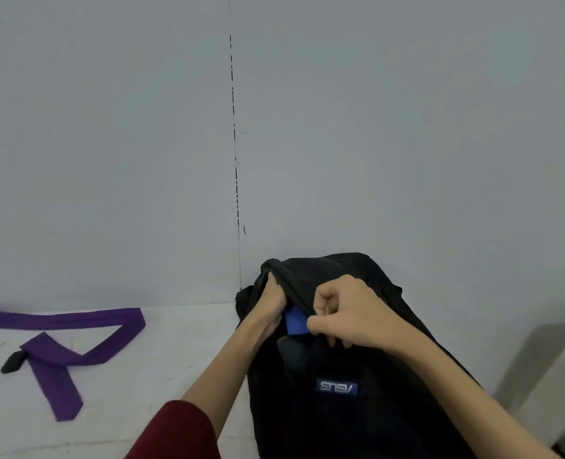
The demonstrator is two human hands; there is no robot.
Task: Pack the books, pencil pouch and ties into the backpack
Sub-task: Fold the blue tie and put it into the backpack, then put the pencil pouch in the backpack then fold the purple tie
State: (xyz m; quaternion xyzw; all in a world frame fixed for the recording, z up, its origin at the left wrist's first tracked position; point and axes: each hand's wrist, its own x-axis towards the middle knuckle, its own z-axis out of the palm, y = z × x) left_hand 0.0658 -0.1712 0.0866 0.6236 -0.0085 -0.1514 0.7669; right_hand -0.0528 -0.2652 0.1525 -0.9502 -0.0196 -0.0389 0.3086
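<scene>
A black backpack point(357, 409) stands on the white table against the wall, at the lower right. My left hand point(272, 304) reaches into its open top, fingers hidden inside. My right hand point(350, 313) grips the front edge of the opening with curled fingers. A blue item point(297, 323) shows inside the opening between my hands, and a dark object point(292, 354) lies just below it. A purple tie point(65, 346) lies loosely knotted on the table at the left, apart from the bag.
A small black object point(12, 362) sits at the tie's knot. The grey wall point(142, 144) rises right behind the white table point(161, 376). A pale box-like edge point(546, 385) stands at the far right.
</scene>
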